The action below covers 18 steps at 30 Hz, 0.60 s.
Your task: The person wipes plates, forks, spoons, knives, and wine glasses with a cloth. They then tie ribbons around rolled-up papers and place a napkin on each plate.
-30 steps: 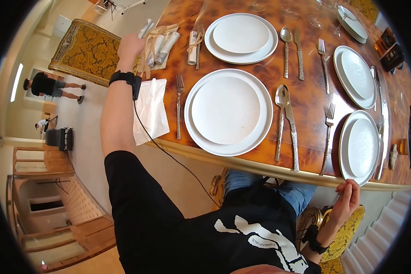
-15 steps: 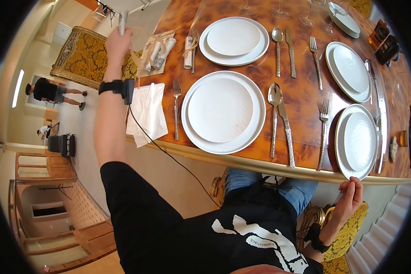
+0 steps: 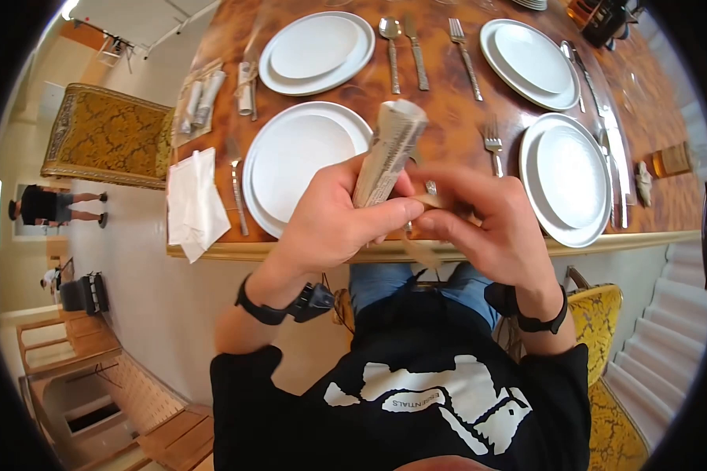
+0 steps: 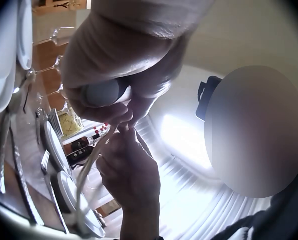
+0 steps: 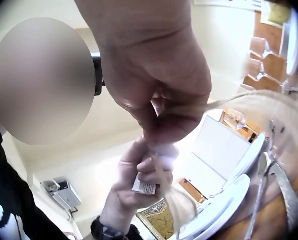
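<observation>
Upright in my left hand (image 3: 330, 212) is a paper roll (image 3: 390, 149) with newspaper-like print, gripped near its lower part. Its round end (image 4: 103, 93) shows in the left wrist view. Close beside it my right hand (image 3: 491, 228) pinches a thin beige ribbon (image 5: 229, 101), which trails out from between the fingers in the right wrist view. Another length of ribbon (image 4: 84, 177) hangs below the hands in the left wrist view. The fingertips of both hands meet at the roll, hiding part of the ribbon there. Both hands are over the table's front edge.
White stacked plates (image 3: 263, 169) lie behind my left hand, more plates (image 3: 567, 184) at the right. A fork (image 3: 236, 188), white napkins (image 3: 196, 202) and tied paper rolls (image 3: 203, 102) are on the left. A bottle (image 3: 672, 160) stands at the far right.
My left hand has brought the roll from the table's left side to in front of my body. The right hand has left the right plate's rim and come to the roll's ribbon.
</observation>
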Available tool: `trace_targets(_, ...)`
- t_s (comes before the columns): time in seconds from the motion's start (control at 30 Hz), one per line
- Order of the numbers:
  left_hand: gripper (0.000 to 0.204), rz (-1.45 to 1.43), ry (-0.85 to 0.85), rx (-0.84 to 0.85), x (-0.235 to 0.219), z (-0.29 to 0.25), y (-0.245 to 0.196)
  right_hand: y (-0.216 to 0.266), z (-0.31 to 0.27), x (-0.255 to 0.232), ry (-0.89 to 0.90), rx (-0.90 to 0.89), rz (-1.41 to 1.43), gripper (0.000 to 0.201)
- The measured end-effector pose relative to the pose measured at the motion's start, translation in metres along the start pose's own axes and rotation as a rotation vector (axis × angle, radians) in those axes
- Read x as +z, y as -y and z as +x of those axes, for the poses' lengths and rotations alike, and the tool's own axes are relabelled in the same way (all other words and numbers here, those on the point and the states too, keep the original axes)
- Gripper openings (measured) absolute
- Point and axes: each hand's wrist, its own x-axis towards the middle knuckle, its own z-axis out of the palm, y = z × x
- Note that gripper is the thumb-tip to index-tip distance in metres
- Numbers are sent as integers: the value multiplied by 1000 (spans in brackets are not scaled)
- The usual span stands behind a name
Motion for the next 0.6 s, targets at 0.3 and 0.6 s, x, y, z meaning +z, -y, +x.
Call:
trace_targets(0.3, 45, -834, 38, -122, 64, -4, 63, -61, -56, -50, -813, 78, 279, 20)
trace_targets(0.6, 64, -743, 316, -99, 77, 4, 102, -47, -43, -25, -127, -37, -57, 17)
